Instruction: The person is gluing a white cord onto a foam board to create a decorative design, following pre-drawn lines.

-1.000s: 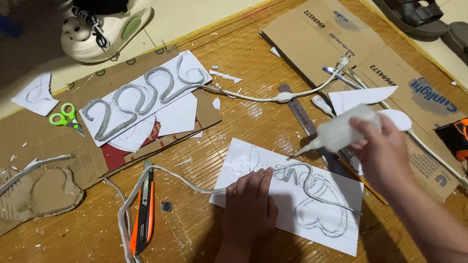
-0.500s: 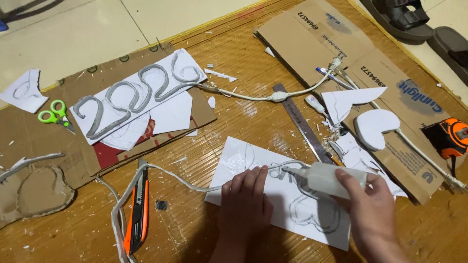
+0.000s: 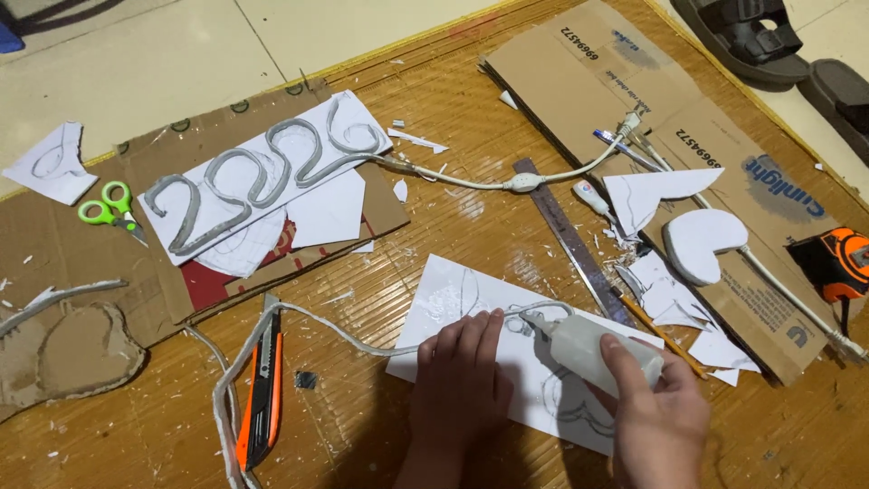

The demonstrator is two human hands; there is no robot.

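Woven bamboo mat [image 3: 453,226] carries everything, and it's pretty littered with paper scraps. Biggest thing on it is the flattened brown cardboard [image 3: 579,81] running along the far right edge, with a white foam heart [image 3: 701,244] and torn white paper bits sitting on it, plus an orange tape measure [image 3: 837,263] right at the right edge. Another cardboard sheet [image 3: 72,263] covers the far left side, and on it there's a white panel with grey tubing bent into curly numerals [image 3: 262,177], with green scissors [image 3: 113,206] just beside its left end. A white cable [image 3: 507,181] runs from that tubing toward the right-side cardboard. Near the middle of the close edge is the white sheet of paper [image 3: 453,294] with pencil outlines. Left hand [image 3: 462,385] is pressed flat on it, fingers spread, pinning down a bit of grey tube [image 3: 543,312]. Right hand [image 3: 656,412] is wrapped around a small translucent glue bottle [image 3: 593,349], nozzle pointing left at that tube. A metal ruler [image 3: 566,235] lies diagonally just past the sheet, and an orange utility knife [image 3: 262,389] sits off to the left near the close edge.
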